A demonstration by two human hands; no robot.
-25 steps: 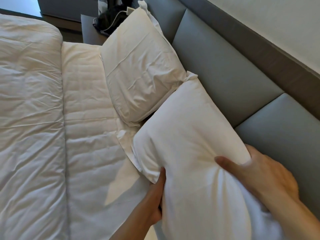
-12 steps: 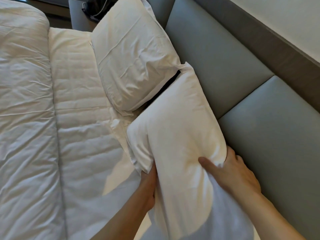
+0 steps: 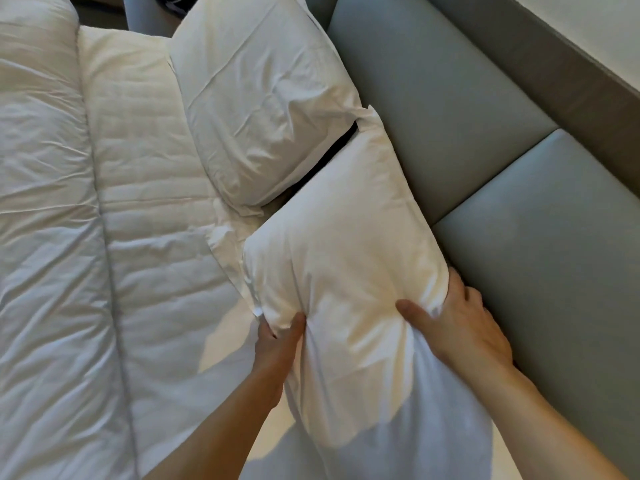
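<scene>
A white pillow (image 3: pixel 346 244) lies along the grey padded headboard (image 3: pixel 450 109), its far end touching a second white pillow (image 3: pixel 263 98) that leans at the bed's head. My left hand (image 3: pixel 277 351) grips the near pillow's left edge, thumb on top and fingers tucked underneath. My right hand (image 3: pixel 460 327) grips its right side by the headboard, thumb pressed into the top and fingers wrapped behind the edge. The near end of the pillow reaches down between my forearms.
A white quilted sheet (image 3: pixel 149 188) covers the mattress, and a folded-back white duvet (image 3: pixel 45 237) lies along the left. A dark bag on a grey nightstand (image 3: pixel 145 15) shows at the top. The headboard's brown frame (image 3: pixel 561 74) runs up the right.
Both hands have slid the pillow farther up the bed toward the second pillow and closer along the headboard. A dark gap between the two pillows is now visible.
</scene>
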